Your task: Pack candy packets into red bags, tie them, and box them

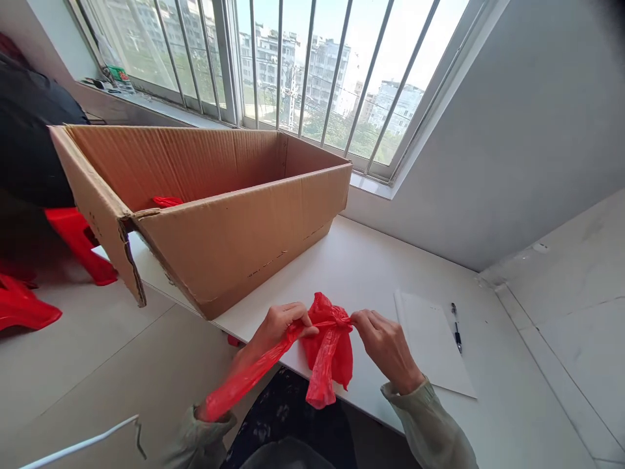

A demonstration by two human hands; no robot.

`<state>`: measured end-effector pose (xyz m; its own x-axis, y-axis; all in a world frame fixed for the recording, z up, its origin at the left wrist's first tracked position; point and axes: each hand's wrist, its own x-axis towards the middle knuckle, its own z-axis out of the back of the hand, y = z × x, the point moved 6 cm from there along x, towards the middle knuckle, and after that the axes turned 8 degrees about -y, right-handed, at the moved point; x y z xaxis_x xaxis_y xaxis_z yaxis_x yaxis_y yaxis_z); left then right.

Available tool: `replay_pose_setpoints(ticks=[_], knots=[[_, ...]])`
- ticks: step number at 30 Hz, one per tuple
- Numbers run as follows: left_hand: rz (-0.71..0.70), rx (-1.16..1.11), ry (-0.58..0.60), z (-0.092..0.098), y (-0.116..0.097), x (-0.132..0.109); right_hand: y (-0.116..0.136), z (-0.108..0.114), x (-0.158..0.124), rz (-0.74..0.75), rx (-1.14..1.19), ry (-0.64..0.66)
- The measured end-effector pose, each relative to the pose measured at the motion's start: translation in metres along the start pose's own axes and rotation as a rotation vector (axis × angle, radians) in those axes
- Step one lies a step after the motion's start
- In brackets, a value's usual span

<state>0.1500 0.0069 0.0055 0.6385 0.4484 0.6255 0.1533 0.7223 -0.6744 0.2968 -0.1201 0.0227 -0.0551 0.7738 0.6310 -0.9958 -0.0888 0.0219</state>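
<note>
No legible text anywhere. Faint dark marks on the cardboard box [234,241] side are too small to read.

The left hand [280,326] is curling, thumb pressing against forefinger in a closed grip. The right hand [385,345], back facing up, is pinching likewise just beside that grip. Both forearms are angling inward from greenish sleeves.
</note>
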Motion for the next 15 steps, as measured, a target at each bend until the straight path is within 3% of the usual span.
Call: replay_pose_setpoints(ticks=[8,15], knots=[[0.163,-0.056,0.018,-0.002,0.01,-0.012,0.001,-0.01,0.002,-0.25,0.296,-0.013],[0.22,-0.063,-0.003,-0.006,0.021,-0.02,-0.011,-0.029,-0.004,-0.407,0.38,0.116]])
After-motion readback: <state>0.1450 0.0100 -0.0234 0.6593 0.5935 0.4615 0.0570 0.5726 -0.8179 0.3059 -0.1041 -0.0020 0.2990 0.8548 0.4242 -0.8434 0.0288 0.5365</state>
